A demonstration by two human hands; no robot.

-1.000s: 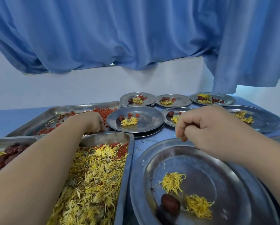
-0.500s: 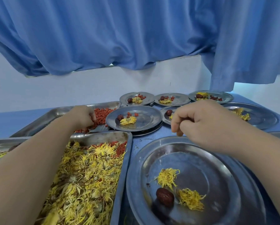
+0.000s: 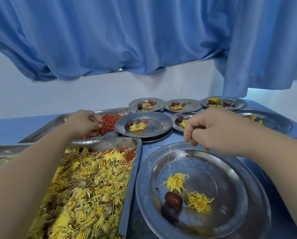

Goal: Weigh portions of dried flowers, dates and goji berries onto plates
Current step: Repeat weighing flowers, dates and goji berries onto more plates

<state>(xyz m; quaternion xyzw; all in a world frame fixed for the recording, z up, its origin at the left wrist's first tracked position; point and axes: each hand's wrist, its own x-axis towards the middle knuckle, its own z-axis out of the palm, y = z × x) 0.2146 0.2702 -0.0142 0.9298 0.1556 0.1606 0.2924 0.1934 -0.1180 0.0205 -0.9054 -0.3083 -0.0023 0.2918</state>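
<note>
Head view: the near plate (image 3: 145, 169) on the blue surface (image 3: 153, 147) holds one date (image 3: 173, 200) and two clumps of dried flowers (image 3: 177, 182); the right hand (image 3: 211, 130) hovers over its far rim, fingers curled, can't tell if it holds anything. Just left of that plate is the flower tray (image 3: 135, 149), and beyond-left of the plate the left hand (image 3: 83, 122) pinches goji berries (image 3: 109, 123) in the berry tray (image 3: 113, 110). Portioned plates (image 3: 161, 118) sit past the plate's far rim.
</note>
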